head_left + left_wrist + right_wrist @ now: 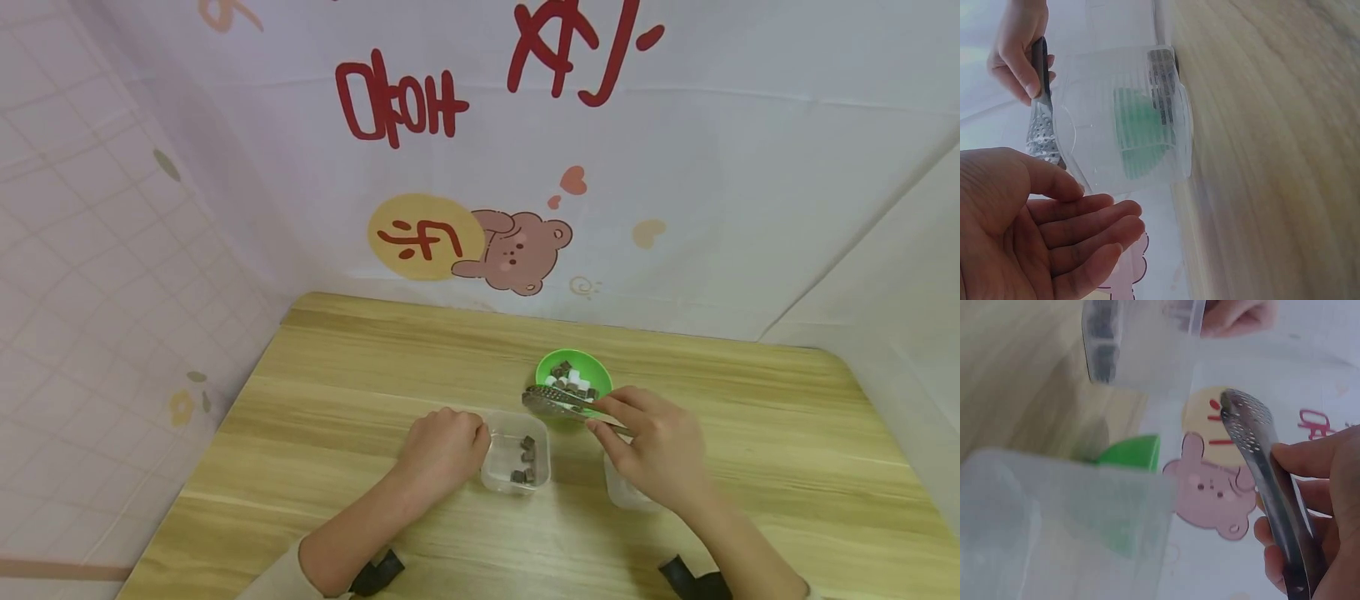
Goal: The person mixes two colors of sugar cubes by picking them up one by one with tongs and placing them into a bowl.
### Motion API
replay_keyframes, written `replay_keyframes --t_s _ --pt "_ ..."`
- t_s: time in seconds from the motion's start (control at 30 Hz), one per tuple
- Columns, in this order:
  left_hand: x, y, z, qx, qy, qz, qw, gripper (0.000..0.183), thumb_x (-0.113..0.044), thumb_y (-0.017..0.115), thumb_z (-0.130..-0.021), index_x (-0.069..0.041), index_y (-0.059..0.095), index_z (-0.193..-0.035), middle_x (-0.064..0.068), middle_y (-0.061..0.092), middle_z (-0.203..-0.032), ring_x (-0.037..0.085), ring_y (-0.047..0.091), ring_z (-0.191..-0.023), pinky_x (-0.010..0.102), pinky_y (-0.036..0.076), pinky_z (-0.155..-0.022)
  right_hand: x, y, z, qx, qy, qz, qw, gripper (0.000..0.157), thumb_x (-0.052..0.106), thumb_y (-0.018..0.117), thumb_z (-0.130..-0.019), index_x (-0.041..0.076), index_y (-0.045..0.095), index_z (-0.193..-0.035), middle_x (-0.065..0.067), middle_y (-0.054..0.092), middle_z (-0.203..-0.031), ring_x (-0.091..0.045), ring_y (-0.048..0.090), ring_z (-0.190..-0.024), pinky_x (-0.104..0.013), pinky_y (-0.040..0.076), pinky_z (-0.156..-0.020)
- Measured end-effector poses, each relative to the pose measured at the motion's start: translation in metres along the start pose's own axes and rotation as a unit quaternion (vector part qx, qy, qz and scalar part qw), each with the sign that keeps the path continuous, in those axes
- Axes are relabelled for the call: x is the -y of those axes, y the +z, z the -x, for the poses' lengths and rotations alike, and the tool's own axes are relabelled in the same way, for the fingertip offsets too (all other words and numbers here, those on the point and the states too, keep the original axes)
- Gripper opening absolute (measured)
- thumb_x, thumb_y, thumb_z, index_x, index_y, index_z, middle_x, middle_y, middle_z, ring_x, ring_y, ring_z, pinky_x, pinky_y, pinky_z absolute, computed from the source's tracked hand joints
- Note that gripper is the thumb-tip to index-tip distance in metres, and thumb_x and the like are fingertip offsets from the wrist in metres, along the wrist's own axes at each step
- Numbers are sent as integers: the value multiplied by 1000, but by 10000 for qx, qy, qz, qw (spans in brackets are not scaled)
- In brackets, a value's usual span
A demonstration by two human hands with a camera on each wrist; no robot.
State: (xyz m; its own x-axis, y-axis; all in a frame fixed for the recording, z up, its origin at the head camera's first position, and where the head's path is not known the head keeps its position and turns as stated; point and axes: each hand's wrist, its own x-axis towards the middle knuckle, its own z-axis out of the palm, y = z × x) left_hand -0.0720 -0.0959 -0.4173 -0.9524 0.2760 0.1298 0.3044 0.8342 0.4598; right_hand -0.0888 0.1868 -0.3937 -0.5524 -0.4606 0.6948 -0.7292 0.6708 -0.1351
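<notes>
My right hand (663, 450) grips metal tongs (1257, 440) with perforated ends, a dark bit showing at their tips. The tongs reach over the near left rim of a green bowl (542, 367) that holds dark and white cubes. At the left rim of a clear plastic container (517, 483) is my left hand (444, 450); its thumb and index finger (1072, 204) pinch the corner of the rim. Several dark cubes (528, 457) lie along the right side inside that container. A second clear container (626, 496) stands partly hidden beneath my right hand.
Everything stands on a wood-grain table (337, 367). A white printed cloth (712, 208) with red characters and a bear rises behind it, and more cloth hangs at both sides. Black straps (378, 573) show near both forearms.
</notes>
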Motion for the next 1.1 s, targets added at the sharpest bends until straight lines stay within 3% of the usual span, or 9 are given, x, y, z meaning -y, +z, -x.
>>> replay_keyframes --t_s 0.2,0.4,0.53,0.77,1.1 --pt "0 1 0 37 -36 20 10000 52 -14 59 -100 -21 36 -53 -13 25 -50 5 24 -48 26 26 -41 -20 -6 -1 -391 385 158 9984 19 21 77 -83 4 80 -92 -7 74 -87 -15 63 -51 -26 44 -44" --pt "0 0 0 98 -82 86 9999 52 -15 59 -100 -21 37 -54 -13 26 -50 5 25 -47 26 27 -42 -32 -8 4 -446 742 610 9944 21 21 76 -84 2 80 -94 -11 74 -89 -24 65 -53 -35 42 -41" --pt "0 1 0 95 -77 91 9999 52 -15 59 -101 -21 37 -54 -13 27 -50 4 25 -47 26 26 -42 -38 -8 9 -407 932 876 9910 22 18 79 -81 2 80 -96 -12 75 -91 -23 65 -53 -33 38 -39" --pt "0 0 0 83 -76 61 9999 52 -15 60 -101 -21 38 -54 -13 27 -50 5 26 -47 26 26 -42 -43 -9 13 -273 973 1022 9896 25 20 82 -80 4 80 -98 -11 74 -92 -25 68 -58 -31 37 -39" --pt "0 0 0 15 -40 2 10000 52 -15 60 -101 -20 37 -54 -12 26 -50 5 26 -48 27 27 -42 -38 -14 7 -188 869 998 9910 33 30 74 -82 5 80 -102 -11 76 -96 -29 71 -66 -31 36 -39"
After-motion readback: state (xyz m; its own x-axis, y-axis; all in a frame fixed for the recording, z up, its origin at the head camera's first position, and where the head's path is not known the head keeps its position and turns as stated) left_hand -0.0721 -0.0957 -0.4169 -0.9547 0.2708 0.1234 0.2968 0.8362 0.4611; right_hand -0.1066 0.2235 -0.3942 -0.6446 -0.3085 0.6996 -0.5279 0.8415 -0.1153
